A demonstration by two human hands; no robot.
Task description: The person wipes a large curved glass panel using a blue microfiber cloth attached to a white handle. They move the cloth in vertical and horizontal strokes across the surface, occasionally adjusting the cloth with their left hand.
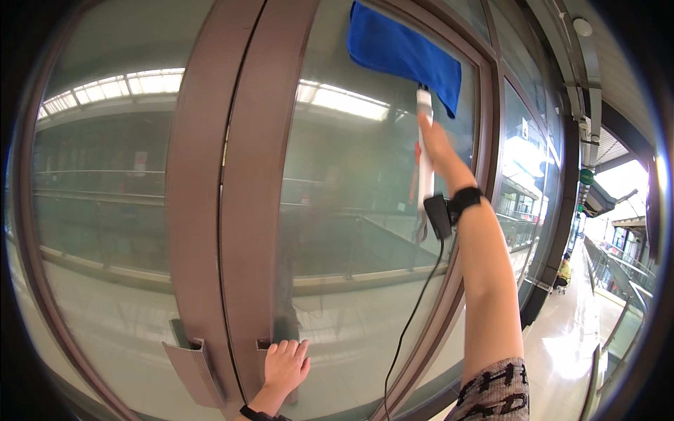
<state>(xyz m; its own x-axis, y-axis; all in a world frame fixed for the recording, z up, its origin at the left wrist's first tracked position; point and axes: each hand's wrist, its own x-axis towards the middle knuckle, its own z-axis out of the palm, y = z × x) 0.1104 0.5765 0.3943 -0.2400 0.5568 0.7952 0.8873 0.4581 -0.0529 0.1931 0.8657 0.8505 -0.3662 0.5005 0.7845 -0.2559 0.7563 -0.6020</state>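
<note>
My right hand (pixel 438 143) is closed around the white handle (pixel 425 181) of a flat-headed cleaning tool, raised high. A blue cloth (pixel 405 50) covers the tool's head and lies against the upper part of the right glass door panel (pixel 337 221). A black device with a cable is strapped at my right wrist. Low down, my left hand (pixel 287 363) grips the upper end of the right door's handle, which it partly hides. The other door's metal pull handle (pixel 197 368) stands to the left, across the seam between the brown frames.
Brown metal frames (pixel 197 210) surround the glass, which reflects railings and roof lights. The black cable (pixel 403 331) hangs down beside my right arm. On the right, a shiny walkway (pixel 558 337) runs along a glass railing (pixel 626 294), with a seated person (pixel 563 272) farther off.
</note>
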